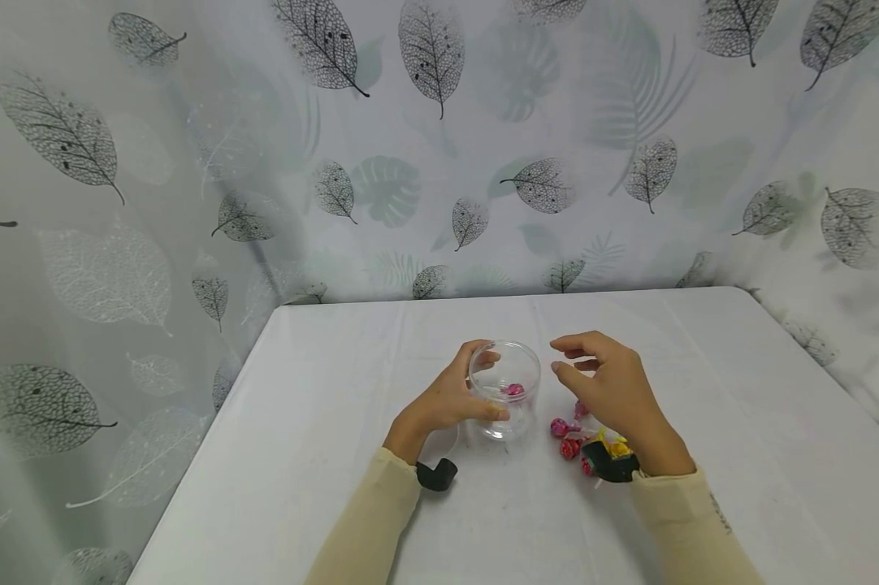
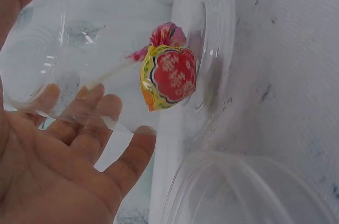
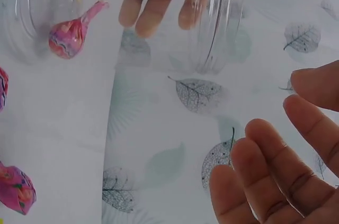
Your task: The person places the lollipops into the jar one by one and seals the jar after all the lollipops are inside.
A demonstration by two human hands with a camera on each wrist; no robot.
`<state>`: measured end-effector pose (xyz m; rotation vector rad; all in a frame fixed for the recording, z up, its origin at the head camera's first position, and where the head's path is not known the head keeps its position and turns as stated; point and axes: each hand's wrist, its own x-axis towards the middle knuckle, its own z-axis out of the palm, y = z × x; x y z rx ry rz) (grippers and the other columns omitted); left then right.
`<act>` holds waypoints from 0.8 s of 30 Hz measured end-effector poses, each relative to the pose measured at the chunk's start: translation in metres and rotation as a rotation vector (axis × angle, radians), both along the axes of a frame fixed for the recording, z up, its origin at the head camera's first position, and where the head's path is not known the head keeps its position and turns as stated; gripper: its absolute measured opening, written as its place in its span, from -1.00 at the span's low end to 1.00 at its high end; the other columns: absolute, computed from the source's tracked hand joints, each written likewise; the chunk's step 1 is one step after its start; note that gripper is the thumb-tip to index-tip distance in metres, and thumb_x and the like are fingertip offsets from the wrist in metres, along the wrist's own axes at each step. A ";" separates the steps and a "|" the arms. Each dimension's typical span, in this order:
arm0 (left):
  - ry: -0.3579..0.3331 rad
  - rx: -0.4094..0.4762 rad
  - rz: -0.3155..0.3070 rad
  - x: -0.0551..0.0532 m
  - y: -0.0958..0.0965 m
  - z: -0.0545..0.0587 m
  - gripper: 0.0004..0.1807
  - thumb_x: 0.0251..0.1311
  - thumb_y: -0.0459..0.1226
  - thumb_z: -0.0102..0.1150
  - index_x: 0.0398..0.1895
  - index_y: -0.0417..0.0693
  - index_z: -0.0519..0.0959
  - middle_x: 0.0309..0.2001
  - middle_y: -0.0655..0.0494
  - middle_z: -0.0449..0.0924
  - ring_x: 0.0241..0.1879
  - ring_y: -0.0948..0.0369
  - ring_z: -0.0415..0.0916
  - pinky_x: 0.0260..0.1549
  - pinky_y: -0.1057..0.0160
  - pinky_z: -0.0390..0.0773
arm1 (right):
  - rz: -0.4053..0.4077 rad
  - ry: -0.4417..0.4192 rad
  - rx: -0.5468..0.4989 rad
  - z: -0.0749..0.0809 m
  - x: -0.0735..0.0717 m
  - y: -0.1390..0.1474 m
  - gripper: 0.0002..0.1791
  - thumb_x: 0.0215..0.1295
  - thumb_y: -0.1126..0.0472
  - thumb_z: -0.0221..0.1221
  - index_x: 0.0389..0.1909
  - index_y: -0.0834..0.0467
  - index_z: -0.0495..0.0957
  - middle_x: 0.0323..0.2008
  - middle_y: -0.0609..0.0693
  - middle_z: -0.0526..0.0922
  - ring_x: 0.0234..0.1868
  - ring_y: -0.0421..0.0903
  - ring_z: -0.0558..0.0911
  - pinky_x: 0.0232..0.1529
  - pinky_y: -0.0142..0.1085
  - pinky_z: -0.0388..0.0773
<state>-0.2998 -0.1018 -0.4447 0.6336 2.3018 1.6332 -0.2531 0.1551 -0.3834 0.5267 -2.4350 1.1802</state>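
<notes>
A clear round jar [image 1: 504,426] stands on the white table, and my left hand [image 1: 448,398] grips its side with thumb and fingers around the wall. Inside lie a yellow-and-red wrapped lollipop [image 2: 172,78] and a pink one [image 3: 69,38], visible through the plastic. My right hand [image 1: 615,382] is raised to the right of the jar, fingers loosely bent and apart, holding nothing. Below it several wrapped lollipops [image 1: 569,448], red, pink and yellow, are heaped on the table, partly hidden by the hand and its wrist camera.
A clear round lid [image 2: 238,197] lies beside the jar, close to the left wrist and partly hidden by it in the head view. The white table [image 1: 337,366] reaches back to a leaf-patterned curtain [image 1: 476,154], which also hangs along both sides.
</notes>
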 end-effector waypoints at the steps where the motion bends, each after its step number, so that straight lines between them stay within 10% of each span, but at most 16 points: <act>1: 0.002 -0.003 0.000 0.000 0.000 0.000 0.15 -0.03 -0.28 0.67 0.57 0.11 0.10 0.52 -0.03 0.33 0.53 0.14 0.23 0.44 -0.24 0.20 | -0.006 0.003 0.008 0.001 0.000 0.002 -0.71 0.30 0.41 0.35 0.04 0.23 0.71 -0.02 0.13 0.76 -0.03 0.08 0.69 -0.04 -0.04 0.72; 12: 0.024 -0.018 -0.007 0.001 -0.002 0.002 0.16 -0.03 -0.26 0.67 0.57 0.13 0.08 0.52 0.00 0.33 0.52 0.15 0.21 0.43 -0.24 0.22 | -0.095 -0.270 0.229 0.007 -0.005 0.036 -0.65 0.39 0.27 0.25 0.15 0.25 0.65 0.11 0.31 0.64 0.06 0.28 0.64 -0.07 0.15 0.66; 24: 0.016 -0.012 0.002 0.001 0.001 0.001 0.16 -0.04 -0.28 0.67 0.57 0.12 0.08 0.47 0.14 0.38 0.50 0.16 0.23 0.44 -0.24 0.21 | 0.047 -0.633 0.451 -0.017 -0.020 0.057 -0.67 0.32 0.25 0.25 0.06 0.29 0.63 0.00 0.34 0.65 -0.08 0.18 0.62 -0.05 0.09 0.64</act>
